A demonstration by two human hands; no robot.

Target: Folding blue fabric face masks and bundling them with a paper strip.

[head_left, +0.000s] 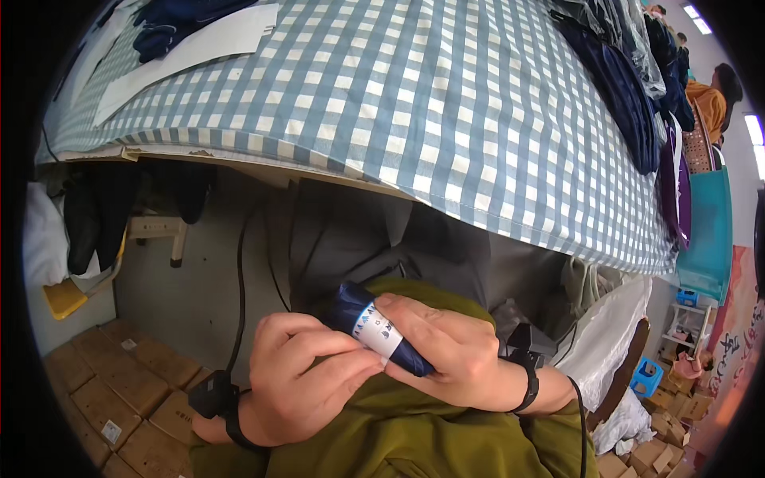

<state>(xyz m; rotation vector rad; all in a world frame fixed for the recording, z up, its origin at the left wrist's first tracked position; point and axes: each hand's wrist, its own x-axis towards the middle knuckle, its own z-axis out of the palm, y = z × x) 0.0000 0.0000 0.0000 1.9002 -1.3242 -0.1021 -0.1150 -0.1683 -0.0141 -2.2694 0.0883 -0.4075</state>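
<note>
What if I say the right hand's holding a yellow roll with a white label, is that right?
The colour is wrong: the head view shows a dark blue roll. The right hand does hold it, and it has a white label.

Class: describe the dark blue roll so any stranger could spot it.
Start at the blue-and-white checked cloth; below its near edge are the person's bare left hand and right hand. The right hand grips the dark blue cylindrical roll. Its printed white band sets it apart from the plain olive-green clothing beneath.
</note>
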